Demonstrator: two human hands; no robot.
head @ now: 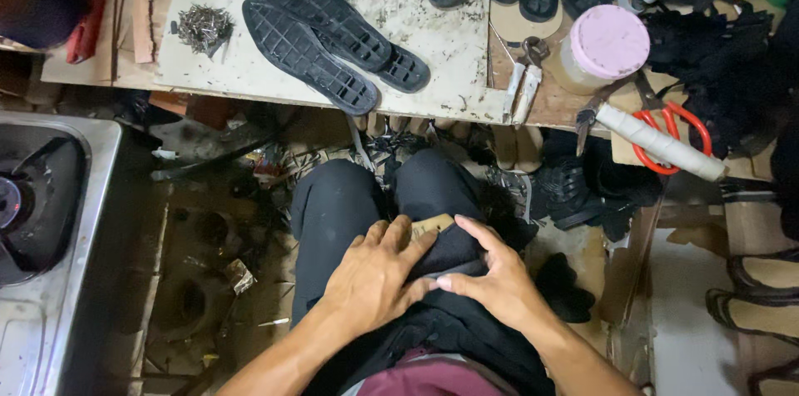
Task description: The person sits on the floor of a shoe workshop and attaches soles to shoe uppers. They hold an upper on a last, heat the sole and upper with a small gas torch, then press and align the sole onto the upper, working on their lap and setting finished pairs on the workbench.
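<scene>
Low in the frame, both the left hand (373,275) and right hand (491,278) press flat, fingers spread and grasping nothing, smoothing the black shoe upper (449,250) over its tan insole (433,224), which I judge needs tacking down next.

Only one package was in view: a round container with a pink lid (608,42), standing upright on the bench at upper right.

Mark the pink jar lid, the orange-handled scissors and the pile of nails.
pink jar lid (610,40), head view, centre of the lid's top
orange-handled scissors (697,124), head view, on the right handle loop
pile of nails (202,27), head view, middle of the heap
</scene>
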